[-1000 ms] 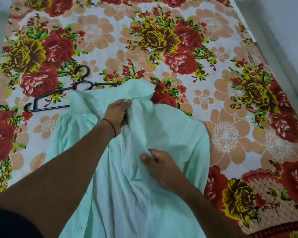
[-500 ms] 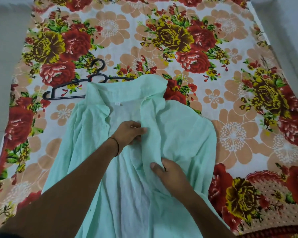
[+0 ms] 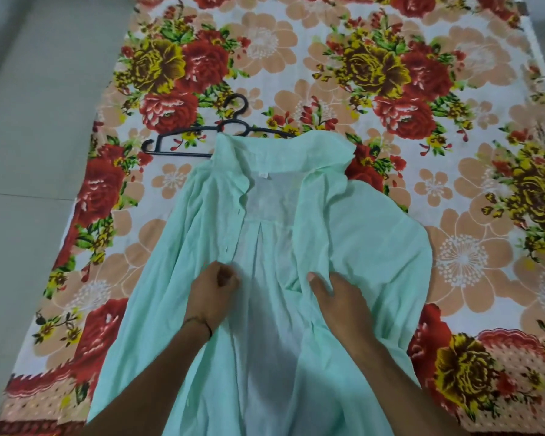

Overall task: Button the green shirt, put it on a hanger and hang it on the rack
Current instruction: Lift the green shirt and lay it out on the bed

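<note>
Green shirt (image 3: 365,234): lying open on the floral sheet (image 3: 296,58), collar (image 3: 312,146) away from you, front edges running toward you
Left hand (image 3: 214,291): you're pinching the left edge, fingers curling tight
Right hand (image 3: 340,297): you're bunching the right front, level with the left, edges lying apart
Hanger (image 3: 230,124): peeking out beyond the collar

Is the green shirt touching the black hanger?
Touching. The head view shows the collar of the green shirt lying over one arm of the black hanger and covering it.
</note>
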